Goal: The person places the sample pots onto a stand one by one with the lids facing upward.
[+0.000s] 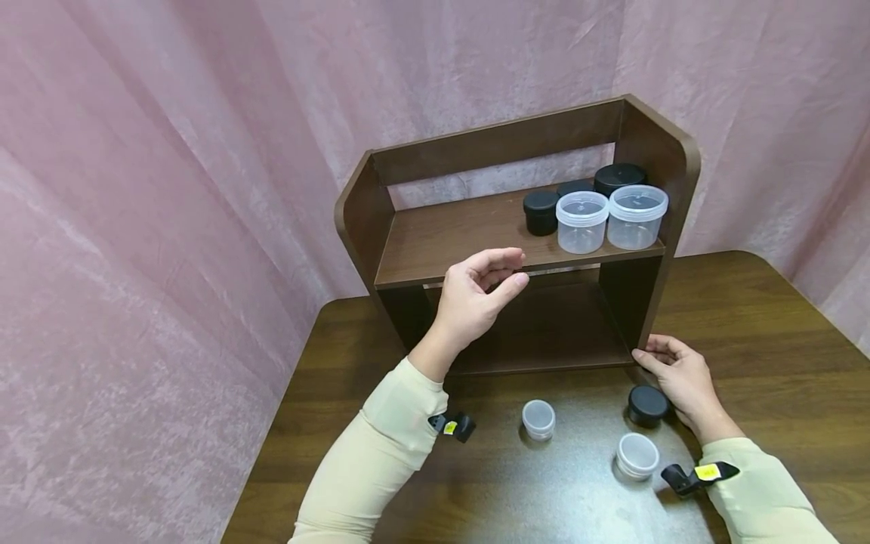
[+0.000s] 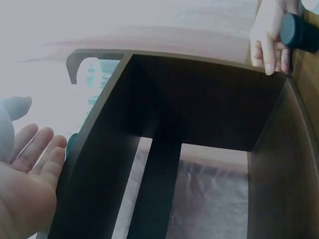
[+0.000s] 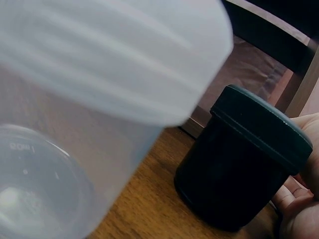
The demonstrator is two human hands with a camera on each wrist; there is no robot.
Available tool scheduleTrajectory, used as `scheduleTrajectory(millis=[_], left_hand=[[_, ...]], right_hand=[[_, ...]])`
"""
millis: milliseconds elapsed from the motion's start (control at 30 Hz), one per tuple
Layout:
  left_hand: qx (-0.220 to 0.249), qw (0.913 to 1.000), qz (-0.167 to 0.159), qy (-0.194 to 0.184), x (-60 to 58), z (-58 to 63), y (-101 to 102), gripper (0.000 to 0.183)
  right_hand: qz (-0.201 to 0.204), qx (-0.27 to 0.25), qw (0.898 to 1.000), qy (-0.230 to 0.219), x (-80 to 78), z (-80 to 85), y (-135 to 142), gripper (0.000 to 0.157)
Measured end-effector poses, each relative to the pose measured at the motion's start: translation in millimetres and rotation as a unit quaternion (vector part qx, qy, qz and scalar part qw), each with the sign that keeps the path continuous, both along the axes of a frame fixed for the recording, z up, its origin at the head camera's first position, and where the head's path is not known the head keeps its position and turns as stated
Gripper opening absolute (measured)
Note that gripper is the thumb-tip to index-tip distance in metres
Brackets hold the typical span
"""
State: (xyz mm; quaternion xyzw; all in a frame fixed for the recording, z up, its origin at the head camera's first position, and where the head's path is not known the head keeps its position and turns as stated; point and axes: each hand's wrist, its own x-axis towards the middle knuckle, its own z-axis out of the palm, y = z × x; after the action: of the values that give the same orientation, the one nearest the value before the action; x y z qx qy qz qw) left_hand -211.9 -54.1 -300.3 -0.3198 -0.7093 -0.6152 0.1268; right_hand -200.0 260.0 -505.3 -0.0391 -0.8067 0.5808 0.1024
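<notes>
A brown two-tier shelf (image 1: 448, 234) stands on the table. My left hand (image 1: 479, 295) is raised in front of its upper board, fingers loosely bent with a gap to the thumb, holding nothing. Low on the shelf's right side, my right hand (image 1: 680, 378) rests its thumb against the front edge of the side panel, the other fingers loosely bent beside it. Just in front of that hand is a black lidded jar (image 1: 647, 406), seen large in the right wrist view beside a clear lidded jar (image 3: 89, 114). A small clear jar (image 1: 539, 420) stands farther left.
On the upper board, two larger clear jars (image 1: 582, 223) stand at the right, with a small black jar (image 1: 541, 213) and more black-lidded jars (image 1: 620, 177) beside and behind them. Pink curtains (image 1: 204, 227) hang behind the wooden table (image 1: 761, 332).
</notes>
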Motion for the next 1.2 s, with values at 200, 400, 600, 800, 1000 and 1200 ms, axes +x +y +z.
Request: scheduleTrajectory(millis=[200,400,600,800,1000,1200], left_hand=[[-0.006,1.0,-0.006,-0.001,22.6,-2.8,-3,0.029],[-0.019,0.9998,-0.007,-0.009,39.7,-9.6,-6,0.03],[-0.014,0.999,-0.005,-0.043,47.0,-29.5,-11,0.03],[-0.009,0.9969,-0.002,-0.078,50.5,-53.2,-14,0.029],[-0.014,0.9956,-0.001,-0.092,52.7,-73.4,-15,0.028],[-0.037,0.9939,-0.002,-0.104,56.8,-88.3,-14,0.026]], right_hand=[[0.002,-0.004,1.0,-0.003,0.3,-0.5,0,0.047],[-0.001,-0.006,1.0,-0.001,-0.2,-0.6,0,0.047],[-0.002,-0.005,1.0,0.001,-0.3,-0.3,0,0.045],[-0.003,-0.002,1.0,0.005,-1.1,-0.9,0,0.045],[-0.004,-0.014,1.0,0.015,-3.4,-3.2,0,0.036],[-0.003,-0.011,1.0,0.014,-3.2,-2.3,0,0.037]])
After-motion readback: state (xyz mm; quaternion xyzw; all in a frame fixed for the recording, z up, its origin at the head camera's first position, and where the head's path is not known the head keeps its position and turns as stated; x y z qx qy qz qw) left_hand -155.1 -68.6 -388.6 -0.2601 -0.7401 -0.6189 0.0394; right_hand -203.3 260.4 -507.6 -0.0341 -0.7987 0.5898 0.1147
